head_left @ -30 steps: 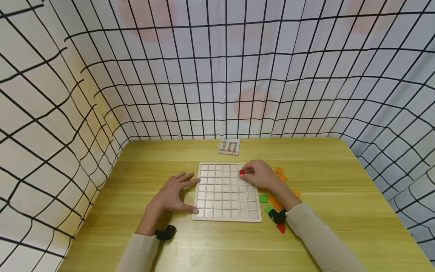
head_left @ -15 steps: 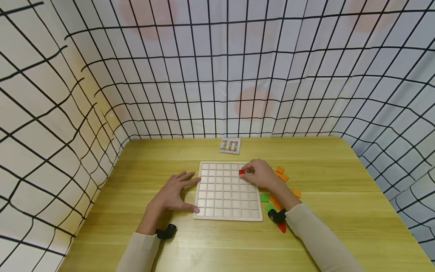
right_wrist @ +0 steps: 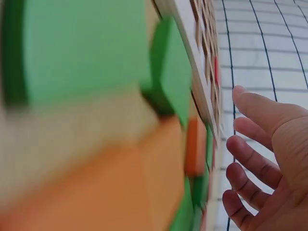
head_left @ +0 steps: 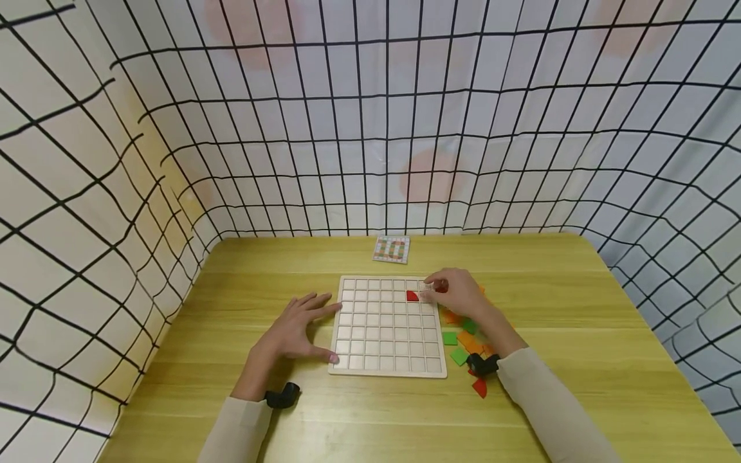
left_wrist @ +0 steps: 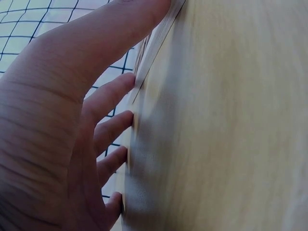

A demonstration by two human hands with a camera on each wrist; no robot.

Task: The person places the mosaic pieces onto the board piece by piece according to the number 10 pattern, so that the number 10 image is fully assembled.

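Note:
A square wooden grid board (head_left: 384, 372) lies flat on the table. One red quarter-round tile (head_left: 411, 296) sits in a cell near its upper right corner. My left hand (head_left: 295, 329) is spread at the board's left side, thumb and index fingertip touching the edge; the left wrist view shows the same straight fingers. Just right of the red tile, my right hand (head_left: 457, 292) hovers over the board's right edge. Its fingers are loosely bent and hold nothing, as the right wrist view (right_wrist: 269, 163) confirms.
Loose green tiles (head_left: 449, 338), orange tiles (head_left: 470, 342) and a red tile (head_left: 479, 388) lie right of the board, partly under my right forearm. A small patterned card (head_left: 391, 249) lies behind the board. A grid-lined white wall surrounds the table (head_left: 359, 424).
My right hand has let go of the red tile and moved a little to the right, leaving it in the cell. My left hand has stayed in place.

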